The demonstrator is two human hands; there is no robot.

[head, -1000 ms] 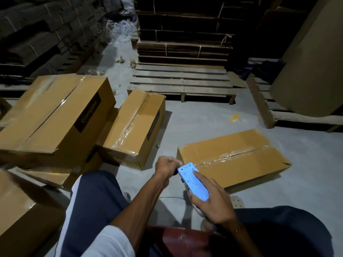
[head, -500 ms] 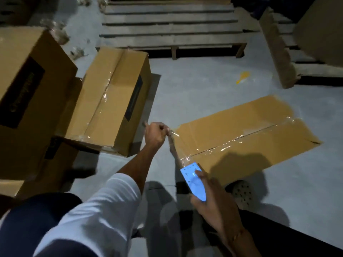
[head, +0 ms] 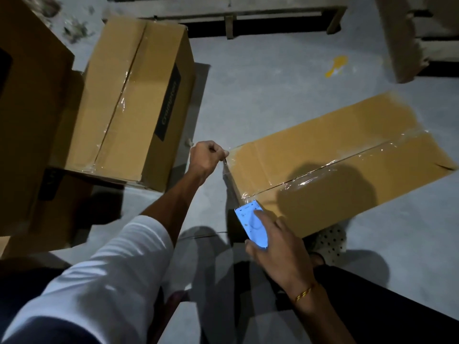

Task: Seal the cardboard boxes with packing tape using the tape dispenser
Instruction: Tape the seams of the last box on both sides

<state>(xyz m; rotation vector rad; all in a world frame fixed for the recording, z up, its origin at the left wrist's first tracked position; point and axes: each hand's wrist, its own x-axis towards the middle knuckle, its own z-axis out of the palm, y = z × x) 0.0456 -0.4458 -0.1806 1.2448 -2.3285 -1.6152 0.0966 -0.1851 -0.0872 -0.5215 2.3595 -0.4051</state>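
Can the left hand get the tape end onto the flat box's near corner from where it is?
Probably yes. The left hand pinches the tape strip right beside the flat box corner, nothing between them. The right hand holds the dispenser at the near edge.

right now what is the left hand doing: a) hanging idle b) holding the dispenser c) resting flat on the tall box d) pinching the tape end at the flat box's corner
d: the left hand pinches the end of the tape at the near corner of the flat box, the strip running to the dispenser held by the right hand.
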